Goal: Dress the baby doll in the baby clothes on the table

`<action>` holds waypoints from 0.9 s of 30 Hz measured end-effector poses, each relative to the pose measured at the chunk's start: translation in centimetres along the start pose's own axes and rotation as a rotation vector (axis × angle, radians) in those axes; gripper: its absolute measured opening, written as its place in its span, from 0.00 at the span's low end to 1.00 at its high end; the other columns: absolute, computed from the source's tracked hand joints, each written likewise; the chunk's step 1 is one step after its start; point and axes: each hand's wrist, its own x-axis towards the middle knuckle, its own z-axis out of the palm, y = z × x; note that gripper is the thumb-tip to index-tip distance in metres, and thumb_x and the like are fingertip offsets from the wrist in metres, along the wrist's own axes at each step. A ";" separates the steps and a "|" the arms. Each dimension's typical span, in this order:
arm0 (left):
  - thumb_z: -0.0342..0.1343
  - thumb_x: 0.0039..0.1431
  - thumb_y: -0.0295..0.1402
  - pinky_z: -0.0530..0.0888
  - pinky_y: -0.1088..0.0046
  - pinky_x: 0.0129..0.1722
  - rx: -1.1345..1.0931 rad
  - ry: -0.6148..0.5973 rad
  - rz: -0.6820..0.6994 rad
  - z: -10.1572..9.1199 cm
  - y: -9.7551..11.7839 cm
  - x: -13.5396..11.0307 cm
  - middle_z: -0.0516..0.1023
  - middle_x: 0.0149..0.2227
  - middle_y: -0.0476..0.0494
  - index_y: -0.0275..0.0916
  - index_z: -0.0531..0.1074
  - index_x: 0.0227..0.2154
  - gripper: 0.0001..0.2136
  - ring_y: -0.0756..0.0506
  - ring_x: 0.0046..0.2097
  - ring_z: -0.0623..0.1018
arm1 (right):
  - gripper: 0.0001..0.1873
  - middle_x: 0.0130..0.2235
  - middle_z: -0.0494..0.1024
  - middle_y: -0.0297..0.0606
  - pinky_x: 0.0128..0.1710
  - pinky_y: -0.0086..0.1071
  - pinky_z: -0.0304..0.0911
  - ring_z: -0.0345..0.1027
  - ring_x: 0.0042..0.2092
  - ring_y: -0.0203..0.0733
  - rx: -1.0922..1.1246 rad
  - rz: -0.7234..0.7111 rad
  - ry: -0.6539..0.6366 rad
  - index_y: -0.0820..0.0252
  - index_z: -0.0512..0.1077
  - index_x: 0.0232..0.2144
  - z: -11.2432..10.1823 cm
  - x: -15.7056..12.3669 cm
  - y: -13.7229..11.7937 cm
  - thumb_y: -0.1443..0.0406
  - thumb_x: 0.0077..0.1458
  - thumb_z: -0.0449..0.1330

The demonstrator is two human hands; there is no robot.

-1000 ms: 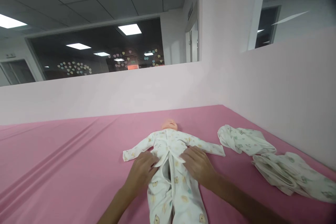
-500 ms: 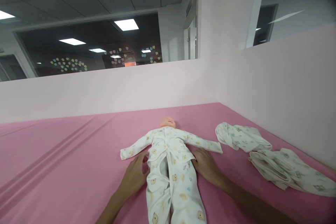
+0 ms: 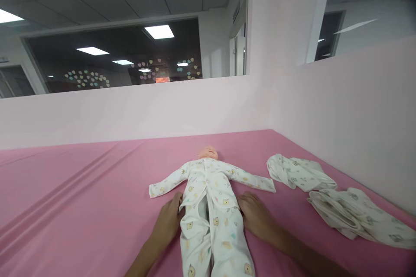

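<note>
On its back lies a baby doll (image 3: 208,152), dressed in a white bear-print top (image 3: 208,177) and matching trousers (image 3: 224,242). Its sleeves spread out to both sides. At the doll's left-hand side in the picture, my left hand (image 3: 169,218) is closed on the lower edge of the top. My right hand (image 3: 255,214) pinches the opposite side of that hem, its fingertips partly hidden by the cloth. Below the chest the front of the top parts, showing a dark gap over the trousers.
A pink sheet (image 3: 97,190) covers the surface, wrinkled at left. Two folded white printed cloths (image 3: 300,173) (image 3: 367,216) lie to the right, near the white side wall (image 3: 357,117). Behind the doll stands a low white wall (image 3: 130,114) beneath a window.
My left fingers have closed on the top's hem and drawn its side outward and down. My right hand has shifted slightly lower at the other side. The doll stays in place.
</note>
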 end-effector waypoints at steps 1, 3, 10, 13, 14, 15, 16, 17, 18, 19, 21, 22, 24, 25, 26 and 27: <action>0.42 0.57 0.32 0.63 0.72 0.32 0.046 -0.029 0.008 -0.2 0.1 -0.5 0.73 0.33 0.46 0.42 0.62 0.33 0.05 0.44 0.35 0.71 | 0.09 0.28 0.74 0.36 0.36 0.35 0.56 0.66 0.34 0.44 0.031 -0.001 -0.008 0.57 0.62 0.22 -0.2 -0.1 0.1 0.72 0.50 0.50; 0.42 0.57 0.30 0.63 0.72 0.34 0.116 -0.049 -0.012 -0.8 0.6 -1.4 0.73 0.35 0.45 0.42 0.62 0.32 0.05 0.44 0.37 0.71 | 0.06 0.31 0.74 0.37 0.36 0.35 0.58 0.67 0.35 0.44 0.120 0.020 0.008 0.56 0.63 0.25 -0.9 -0.3 0.0 0.70 0.52 0.50; 0.42 0.63 0.39 0.68 0.68 0.39 0.081 0.131 0.106 -3.3 4.4 -0.7 0.74 0.39 0.46 0.44 0.66 0.36 0.10 0.42 0.43 0.74 | 0.16 0.39 0.74 0.38 0.42 0.37 0.59 0.66 0.41 0.44 0.117 -0.060 0.273 0.55 0.68 0.42 -4.1 1.1 -3.1 0.72 0.52 0.49; 0.41 0.64 0.37 0.68 0.66 0.42 0.104 0.087 0.239 -3.3 5.8 -0.1 0.74 0.38 0.44 0.43 0.68 0.35 0.11 0.41 0.45 0.73 | 0.11 0.34 0.73 0.37 0.40 0.36 0.56 0.64 0.38 0.42 0.058 -0.189 0.298 0.56 0.69 0.33 -4.2 2.1 -4.7 0.73 0.55 0.48; 0.40 0.64 0.37 0.68 0.66 0.41 0.115 0.060 0.266 -3.1 6.1 -0.1 0.74 0.37 0.44 0.42 0.68 0.34 0.12 0.42 0.42 0.73 | 0.11 0.32 0.73 0.36 0.38 0.35 0.55 0.64 0.36 0.41 0.059 -0.222 0.295 0.57 0.68 0.30 -4.0 2.2 -5.2 0.73 0.56 0.48; 0.40 0.65 0.36 0.68 0.66 0.40 0.124 0.035 0.291 -2.8 6.3 -0.2 0.74 0.36 0.44 0.42 0.67 0.33 0.12 0.43 0.40 0.72 | 0.11 0.31 0.72 0.35 0.37 0.35 0.54 0.63 0.35 0.40 0.069 -0.248 0.286 0.57 0.67 0.28 -3.8 2.2 -5.7 0.72 0.58 0.48; 0.39 0.65 0.35 0.68 0.66 0.39 0.132 0.013 0.316 -2.6 6.5 -0.3 0.73 0.35 0.44 0.41 0.67 0.32 0.12 0.44 0.38 0.72 | 0.11 0.30 0.71 0.35 0.36 0.34 0.54 0.62 0.34 0.39 0.080 -0.274 0.269 0.58 0.65 0.27 -3.5 2.1 -6.0 0.72 0.58 0.48; 0.39 0.65 0.34 0.67 0.66 0.39 0.139 -0.002 0.342 -2.3 6.7 -0.5 0.73 0.35 0.44 0.41 0.67 0.33 0.12 0.44 0.37 0.71 | 0.11 0.30 0.71 0.34 0.35 0.33 0.53 0.62 0.33 0.39 0.091 -0.301 0.248 0.58 0.64 0.26 -3.4 1.9 -6.4 0.72 0.58 0.48; 0.39 0.65 0.33 0.67 0.67 0.38 0.147 -0.014 0.364 -2.0 6.8 -0.7 0.73 0.35 0.44 0.41 0.67 0.33 0.11 0.44 0.37 0.70 | 0.11 0.29 0.71 0.34 0.35 0.33 0.53 0.61 0.33 0.38 0.104 -0.323 0.225 0.58 0.64 0.26 -3.3 1.7 -6.6 0.73 0.59 0.48; 0.40 0.64 0.31 0.67 0.67 0.38 0.154 -0.021 0.377 -1.9 7.0 -0.8 0.72 0.35 0.44 0.41 0.66 0.32 0.10 0.44 0.37 0.69 | 0.11 0.29 0.71 0.33 0.34 0.32 0.53 0.60 0.32 0.37 0.124 -0.334 0.200 0.58 0.63 0.25 -3.4 1.5 -6.8 0.73 0.58 0.48; 0.40 0.62 0.28 0.66 0.68 0.38 0.157 -0.047 0.394 -1.7 7.2 -1.0 0.72 0.34 0.46 0.41 0.65 0.30 0.10 0.45 0.37 0.68 | 0.11 0.29 0.70 0.32 0.32 0.31 0.52 0.60 0.31 0.36 0.199 -0.312 0.139 0.58 0.62 0.24 -3.8 1.3 -7.0 0.73 0.57 0.48; 0.41 0.62 0.27 0.65 0.68 0.38 0.157 -0.070 0.402 -1.7 7.4 -1.0 0.72 0.33 0.46 0.40 0.65 0.28 0.10 0.45 0.37 0.68 | 0.11 0.28 0.70 0.31 0.31 0.30 0.51 0.59 0.31 0.35 0.252 -0.287 0.099 0.58 0.62 0.23 -4.1 1.4 -7.1 0.73 0.57 0.48; 0.42 0.61 0.28 0.65 0.68 0.38 0.133 -0.121 0.396 -1.9 7.9 -0.9 0.71 0.32 0.47 0.40 0.63 0.25 0.10 0.46 0.37 0.68 | 0.12 0.26 0.69 0.29 0.28 0.28 0.50 0.59 0.29 0.33 0.359 -0.222 0.040 0.59 0.61 0.21 -4.9 2.1 -7.1 0.72 0.56 0.49; 0.42 0.61 0.28 0.65 0.69 0.38 0.105 -0.147 0.377 -2.0 8.2 -0.8 0.71 0.32 0.48 0.40 0.64 0.24 0.10 0.46 0.37 0.68 | 0.12 0.25 0.69 0.29 0.28 0.28 0.50 0.59 0.29 0.33 0.397 -0.184 0.044 0.59 0.60 0.21 -5.2 2.8 -7.1 0.71 0.55 0.49; 0.43 0.60 0.28 0.65 0.70 0.37 0.067 -0.166 0.345 -2.2 8.4 -0.7 0.71 0.32 0.48 0.40 0.64 0.24 0.10 0.46 0.36 0.69 | 0.12 0.25 0.69 0.29 0.28 0.27 0.51 0.59 0.29 0.33 0.418 -0.139 0.070 0.59 0.60 0.21 -5.4 3.6 -7.1 0.70 0.56 0.49; 0.43 0.60 0.29 0.65 0.70 0.36 0.024 -0.170 0.304 -2.4 8.7 -0.6 0.72 0.32 0.48 0.41 0.66 0.25 0.10 0.46 0.36 0.69 | 0.12 0.25 0.69 0.29 0.29 0.28 0.51 0.60 0.29 0.33 0.421 -0.089 0.109 0.58 0.60 0.21 -5.6 4.7 -7.1 0.68 0.56 0.49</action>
